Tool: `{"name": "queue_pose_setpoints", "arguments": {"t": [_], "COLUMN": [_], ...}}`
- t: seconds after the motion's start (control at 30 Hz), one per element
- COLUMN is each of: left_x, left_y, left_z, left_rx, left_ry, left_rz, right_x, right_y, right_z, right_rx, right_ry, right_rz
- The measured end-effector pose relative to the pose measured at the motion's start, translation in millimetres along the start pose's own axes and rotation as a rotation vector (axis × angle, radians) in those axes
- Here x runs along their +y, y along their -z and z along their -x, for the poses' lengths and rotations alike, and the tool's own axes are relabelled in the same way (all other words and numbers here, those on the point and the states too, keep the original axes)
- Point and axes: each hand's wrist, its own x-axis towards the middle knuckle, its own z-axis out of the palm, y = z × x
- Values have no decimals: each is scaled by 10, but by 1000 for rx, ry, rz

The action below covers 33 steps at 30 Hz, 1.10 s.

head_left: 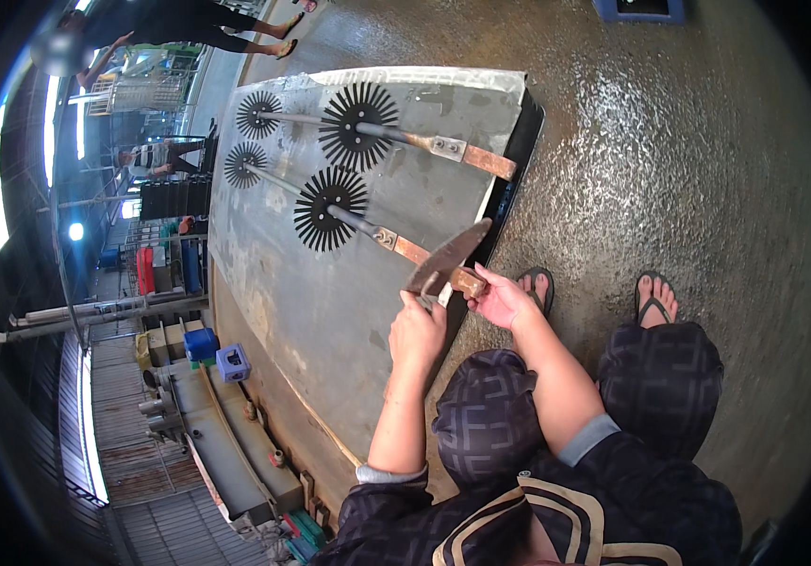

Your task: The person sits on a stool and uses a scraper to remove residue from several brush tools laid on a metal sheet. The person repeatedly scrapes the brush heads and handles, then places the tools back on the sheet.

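Observation:
My left hand (417, 332) is closed around the handle of a wide-bladed knife (455, 253) with a dull, brownish blade. The blade slants up and to the right, across the copper end bar (469, 282) of the nearer metal rod (354, 220). My right hand (502, 298) grips the tip of that bar. This rod carries slotted black discs (331, 209) and lies on a grey metal tabletop (302, 311). Farther off, a second rod (394, 133) of the same kind rests with its copper end (490, 162) near the table's edge. The blade hides part of the bar.
Wet concrete floor (670, 170) spreads to the right. A blue crate (233, 362) and a metal tank (236, 448) stand beyond the table at lower left. One person (189, 24) is at top left, another (156, 158) farther back. Another blue crate (639, 9) shows at the top.

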Motion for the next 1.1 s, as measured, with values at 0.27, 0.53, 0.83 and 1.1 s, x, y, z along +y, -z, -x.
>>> {"name": "queue_pose_setpoints", "arguments": {"t": [0.27,0.53,0.83,1.1], "left_x": [85,142,94,-67], "left_y": [88,1,-71,-94], "left_z": [-65,25,85,-16], "left_rx": [7,30,2,26], "left_ry": [-78,-92,-119,-23], "left_rz": [-127,-87,-140,-56], "right_x": [42,77,95,111], "right_y": [-37,-8,48,-6], "right_z": [10,-52,-69,-57], "right_rx": [10,49,81,91], "right_ry": [21,25,82,31], "right_rz": [-104,-171,-99,-82]}}
